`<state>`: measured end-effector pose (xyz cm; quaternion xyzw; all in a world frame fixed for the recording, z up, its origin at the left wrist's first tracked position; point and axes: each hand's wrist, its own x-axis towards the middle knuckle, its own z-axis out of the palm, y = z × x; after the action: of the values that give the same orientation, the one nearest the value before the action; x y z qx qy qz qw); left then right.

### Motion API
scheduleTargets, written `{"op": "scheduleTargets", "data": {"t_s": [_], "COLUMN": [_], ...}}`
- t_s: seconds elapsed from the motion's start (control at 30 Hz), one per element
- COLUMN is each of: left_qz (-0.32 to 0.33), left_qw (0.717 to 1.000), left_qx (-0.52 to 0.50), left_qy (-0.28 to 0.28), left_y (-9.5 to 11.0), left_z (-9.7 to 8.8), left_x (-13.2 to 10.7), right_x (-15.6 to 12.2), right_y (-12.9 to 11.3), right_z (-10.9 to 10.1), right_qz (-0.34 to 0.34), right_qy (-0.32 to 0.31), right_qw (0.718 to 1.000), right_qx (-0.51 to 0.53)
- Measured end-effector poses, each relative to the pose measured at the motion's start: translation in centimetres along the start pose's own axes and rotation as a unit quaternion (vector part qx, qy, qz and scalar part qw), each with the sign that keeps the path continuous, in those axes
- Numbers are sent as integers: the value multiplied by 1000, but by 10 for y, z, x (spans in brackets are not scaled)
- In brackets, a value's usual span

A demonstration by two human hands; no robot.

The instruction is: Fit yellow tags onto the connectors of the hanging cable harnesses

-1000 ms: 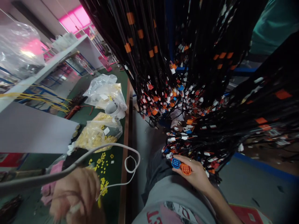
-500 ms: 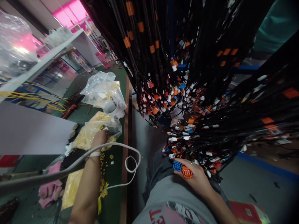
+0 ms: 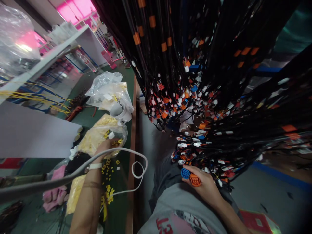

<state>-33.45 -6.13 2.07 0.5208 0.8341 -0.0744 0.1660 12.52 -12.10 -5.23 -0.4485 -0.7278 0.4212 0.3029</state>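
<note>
My right hand (image 3: 204, 183) is closed around a blue connector (image 3: 185, 173) and an orange connector (image 3: 195, 179), held side by side with their socketed faces towards me. Behind that hand, black cables with many small plugs (image 3: 200, 139) run off to the right. Over the green bench, my left hand (image 3: 106, 147) reaches into an open clear bag (image 3: 94, 135) of small yellow plastic pieces. Its fingers are blurred among the yellow pieces, so what they hold does not show. A small white piece (image 3: 111, 135) lies in the bag just beyond the hand.
A grey cable (image 3: 117, 150) loops across my left wrist. Loose yellow pieces (image 3: 108, 193) are scattered on the green bench (image 3: 119, 208). A white mug-like container (image 3: 120, 113) and another plastic bag (image 3: 104, 87) stand further back. Thick bundles of black cables (image 3: 156, 65) hang ahead.
My left hand has drawn back slightly towards me within the bag, uncovering the white piece and yellow pieces. My right hand still holds both connectors. The view has shifted a little.
</note>
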Motion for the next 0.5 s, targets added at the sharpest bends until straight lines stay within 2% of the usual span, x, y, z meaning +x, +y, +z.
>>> {"op": "scheduleTargets", "data": {"t_s": [0.13,0.3,0.5], "left_qz": [14,-29,-32], "left_qw": [999,996,996], "left_qx": [32,65,72], "left_qy": [6,46,42], "left_y": [4,5,3], "left_z": [-1,-3,1], "left_x": [4,4,7], "right_x": [-1,-1,1], "right_y": [-1,0,1], "right_z": [0,1,4], "right_qz": [0,3,0], "right_qy": [1,-4,-3], "right_qw": [1000,1000,1000], "right_qx": [-1,0,11]}}
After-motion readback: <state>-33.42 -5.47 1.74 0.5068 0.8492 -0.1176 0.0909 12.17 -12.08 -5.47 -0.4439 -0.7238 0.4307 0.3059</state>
